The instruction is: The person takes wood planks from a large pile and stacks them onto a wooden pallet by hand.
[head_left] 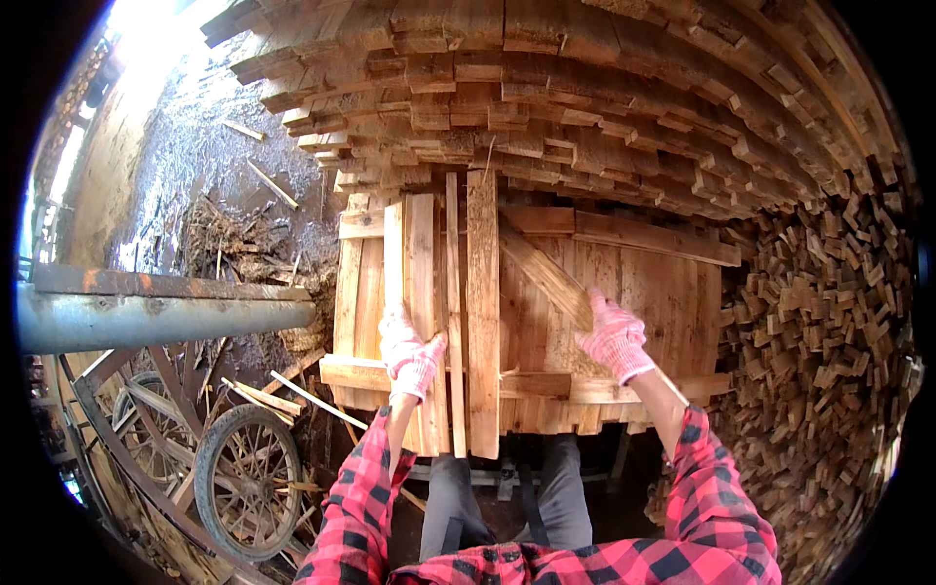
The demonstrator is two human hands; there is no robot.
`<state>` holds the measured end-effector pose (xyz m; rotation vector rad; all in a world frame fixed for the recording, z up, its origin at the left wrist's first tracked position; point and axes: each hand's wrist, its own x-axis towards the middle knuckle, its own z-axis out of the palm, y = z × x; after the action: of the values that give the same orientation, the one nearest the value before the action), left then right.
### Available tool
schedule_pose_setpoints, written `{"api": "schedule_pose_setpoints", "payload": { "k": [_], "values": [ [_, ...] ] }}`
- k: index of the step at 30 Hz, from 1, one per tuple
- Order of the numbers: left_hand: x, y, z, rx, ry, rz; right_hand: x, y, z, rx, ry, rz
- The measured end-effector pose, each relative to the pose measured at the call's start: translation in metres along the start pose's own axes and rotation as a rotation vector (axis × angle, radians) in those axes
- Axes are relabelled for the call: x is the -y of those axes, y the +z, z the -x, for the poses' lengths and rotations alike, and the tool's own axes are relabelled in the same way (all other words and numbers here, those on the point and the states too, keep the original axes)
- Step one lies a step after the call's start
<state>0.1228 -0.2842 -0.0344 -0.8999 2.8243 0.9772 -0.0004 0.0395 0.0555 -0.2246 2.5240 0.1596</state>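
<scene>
My left hand (409, 359), in a pink-and-white knitted glove, closes over two narrow wooden slats (419, 253), its thumb along their right side. My right hand (616, 339), gloved alike, grips the near end of a rough plank (546, 276) that slants away to the far left. Just right of my left hand lie a thin strip (454, 292) and a wider rough board (483, 312), both pointing away from me. Beneath everything is a platform of side-by-side boards (673, 302) with crosspieces (653, 237). The fingers' undersides are hidden.
Stacked lumber (546, 88) rises beyond the platform, and a heap of short wood blocks (809, 331) fills the right. At left are a metal pipe (175, 324), a spoked-wheel cart (249, 483) and loose sticks (273, 185) on wet ground. My legs are against the near side.
</scene>
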Motion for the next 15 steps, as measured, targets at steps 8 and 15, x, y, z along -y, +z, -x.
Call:
{"api": "schedule_pose_setpoints", "payload": {
  "k": [8,15],
  "values": [
    [0.015,-0.021,-0.018,0.136,-0.052,0.394,0.006,0.077,0.067,-0.008,0.364,-0.638],
    [0.051,-0.094,-0.037,0.317,-0.199,0.842,0.042,0.114,0.023,-0.553,0.386,-0.122]
  ]
}}
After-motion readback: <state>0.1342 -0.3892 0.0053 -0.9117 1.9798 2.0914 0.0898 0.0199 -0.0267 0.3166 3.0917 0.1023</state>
